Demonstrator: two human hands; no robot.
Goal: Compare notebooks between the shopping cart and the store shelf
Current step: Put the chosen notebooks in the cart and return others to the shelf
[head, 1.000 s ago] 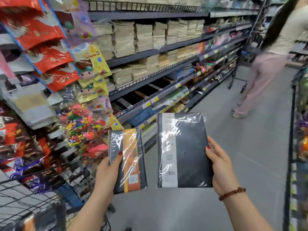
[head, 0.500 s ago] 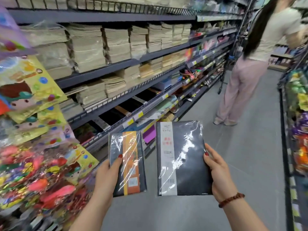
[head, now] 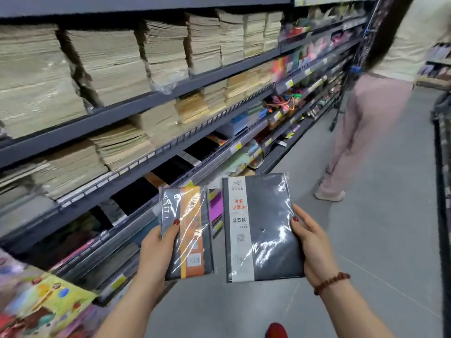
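My left hand (head: 156,254) grips a small dark notebook with an orange band (head: 188,232), wrapped in clear film, thumb on its cover. My right hand (head: 311,250) grips a larger dark grey notebook with a white label strip (head: 262,228), also film-wrapped, thumb on its right edge. Both are held upright side by side over the aisle floor. The store shelf (head: 156,98) runs along the left, stacked with beige notebook piles (head: 109,62); dark notebooks (head: 136,193) lie on a lower tier. The shopping cart is out of view.
A person in pink trousers (head: 361,132) stands in the aisle ahead on the right. Colourful packets (head: 48,301) hang at the lower left. A dark rack (head: 443,167) borders the right edge. Grey floor (head: 366,240) stretches ahead.
My view has moved forward along the shelf: the hanging snack packets and the cart slid out to the left, and the beige stacks now fill the left. Both hands keep holding their notebooks.
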